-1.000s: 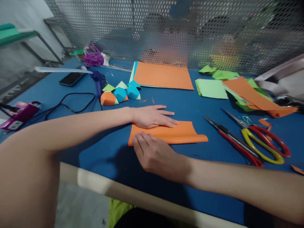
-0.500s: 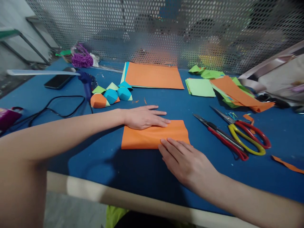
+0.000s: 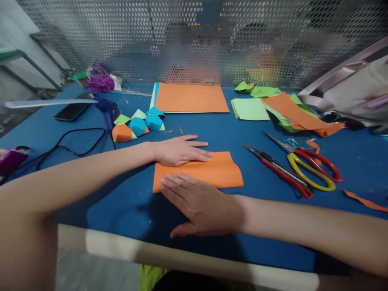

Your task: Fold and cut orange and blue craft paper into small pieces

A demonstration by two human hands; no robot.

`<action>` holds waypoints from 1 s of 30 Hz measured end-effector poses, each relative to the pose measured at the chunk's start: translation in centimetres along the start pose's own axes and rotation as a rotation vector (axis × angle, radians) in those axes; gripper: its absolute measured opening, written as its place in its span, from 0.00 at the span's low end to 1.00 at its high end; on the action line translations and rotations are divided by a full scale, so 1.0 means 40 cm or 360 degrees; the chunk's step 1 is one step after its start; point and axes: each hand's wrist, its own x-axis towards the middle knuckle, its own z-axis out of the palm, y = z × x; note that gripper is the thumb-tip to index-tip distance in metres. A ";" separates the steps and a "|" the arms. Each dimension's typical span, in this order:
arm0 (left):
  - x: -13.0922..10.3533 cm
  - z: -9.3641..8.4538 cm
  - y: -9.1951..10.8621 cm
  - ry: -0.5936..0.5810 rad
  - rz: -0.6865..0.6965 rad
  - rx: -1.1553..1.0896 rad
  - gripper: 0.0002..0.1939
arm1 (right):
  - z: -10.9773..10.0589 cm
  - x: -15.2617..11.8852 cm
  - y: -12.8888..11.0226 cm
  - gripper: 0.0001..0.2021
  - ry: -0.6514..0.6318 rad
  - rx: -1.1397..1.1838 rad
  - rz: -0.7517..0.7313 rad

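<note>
One orange sheet [image 3: 224, 169] lies flat at mid-surface [image 3: 127, 210], close to its near edge, its near side apparently doubled over. The left hand [image 3: 180, 151] rests palm down across the sheet's far left part, fingers spread and straight, gripping nothing; this placement presumably keeps the paper from sliding. The right hand [image 3: 203, 206] lies over the near edge, fingers extended and nearly together, thumb apart, also gripping nothing; it appears laid there to press the fold flat.

To the right, clear of the paper, are a red-handled cutter [image 3: 277, 169] and scissors [image 3: 309, 167], side by side, handles toward the near right, arguably within easy reach. Beyond lie a stack of large sheets [image 3: 192, 99] and, right of it, pale green squares [image 3: 251, 110]. Folded paper shapes [image 3: 138, 126] sit far left, beside a blue glue gun [image 3: 105, 112].

Not verifiable: the sheet's underside and the parts beneath both hands; the glue gun's lower end, behind the shapes; objects beyond the perforated panel [image 3: 121, 44], blurred. The purple box [image 3: 10, 161] is cut off at left.
</note>
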 end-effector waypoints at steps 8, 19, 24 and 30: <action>0.001 -0.001 -0.005 -0.0018 0.0018 0.0009 0.30 | -0.046 -0.088 -0.032 0.41 -0.0142 0.0111 0.0136; -0.011 0.015 -0.009 0.0203 0.0155 0.0045 0.27 | -0.137 -0.188 0.178 0.13 0.0594 -0.0241 0.0852; -0.028 0.015 0.003 0.0496 0.0198 0.0156 0.23 | -0.170 -0.158 0.237 0.15 0.0026 -0.0149 0.1144; -0.038 0.012 0.029 0.0675 0.0011 0.0194 0.18 | -0.213 -0.122 0.246 0.11 -0.0211 0.0041 0.1180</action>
